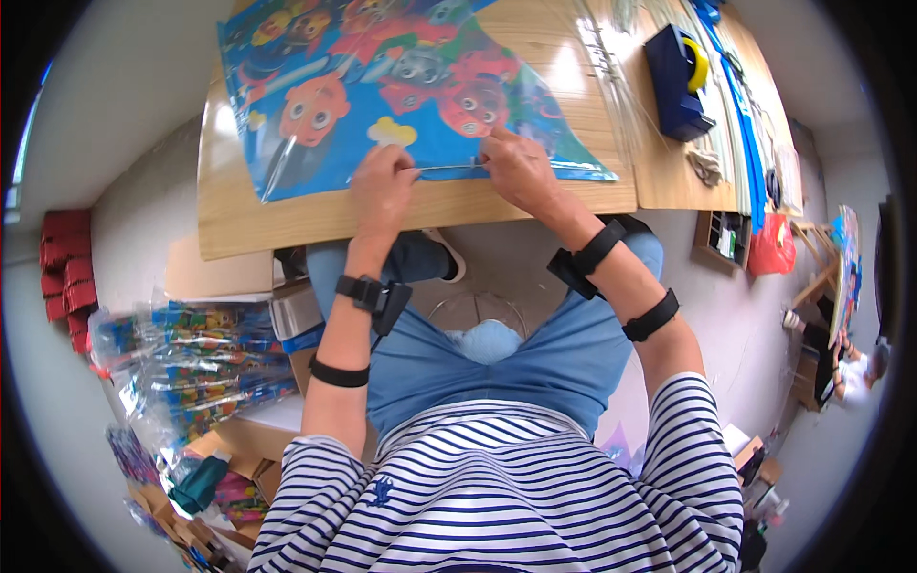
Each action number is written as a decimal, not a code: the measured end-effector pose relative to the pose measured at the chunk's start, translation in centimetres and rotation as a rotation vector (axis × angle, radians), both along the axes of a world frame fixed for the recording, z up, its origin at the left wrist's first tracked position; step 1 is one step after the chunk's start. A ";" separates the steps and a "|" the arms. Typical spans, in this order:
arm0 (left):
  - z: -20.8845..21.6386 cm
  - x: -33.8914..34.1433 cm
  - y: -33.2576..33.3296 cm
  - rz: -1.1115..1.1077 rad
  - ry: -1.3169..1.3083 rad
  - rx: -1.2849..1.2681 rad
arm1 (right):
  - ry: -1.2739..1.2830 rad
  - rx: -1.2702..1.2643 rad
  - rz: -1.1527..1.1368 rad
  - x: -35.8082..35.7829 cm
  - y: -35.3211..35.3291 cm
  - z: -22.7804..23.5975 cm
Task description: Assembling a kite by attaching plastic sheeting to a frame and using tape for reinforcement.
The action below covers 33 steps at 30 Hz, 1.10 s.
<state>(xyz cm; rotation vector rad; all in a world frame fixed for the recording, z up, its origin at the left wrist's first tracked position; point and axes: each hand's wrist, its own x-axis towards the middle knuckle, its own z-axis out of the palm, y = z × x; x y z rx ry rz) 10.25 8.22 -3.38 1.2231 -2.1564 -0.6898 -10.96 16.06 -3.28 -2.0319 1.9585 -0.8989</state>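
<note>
A shiny, colourful printed plastic sheet (334,167) with cartoon figures on blue lies over the wooden table, its slanted right side running to a point near the front edge. A thin pale rod (447,168) runs crosswise near the sheet's lower edge. At its left end my left hand (382,189) is closed, with thumb and fingertips pinched together on it. My right hand (521,174) pinches the rod further right, knuckles up, resting over the sheet. Exactly what else the fingertips press is hidden.
A dark blue tape dispenser (680,84) with a yellow roll stands at the table's right, near thin rods and blue strips (740,124). A red bag (772,246) is on the floor at right. Packed printed sheets (215,368) pile up at left. Another person (855,372) works far right.
</note>
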 end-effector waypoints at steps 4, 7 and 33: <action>0.4 -0.4 0.1 0.031 0.023 0.144 | -0.025 0.017 -0.008 -2.0 1.3 0.0; 0.2 0.0 0.0 0.034 0.054 0.151 | -0.037 0.005 -0.018 -4.0 2.4 0.1; 0.9 3.2 4.6 -0.134 -0.102 -0.432 | 0.302 0.076 -0.051 1.3 6.4 1.3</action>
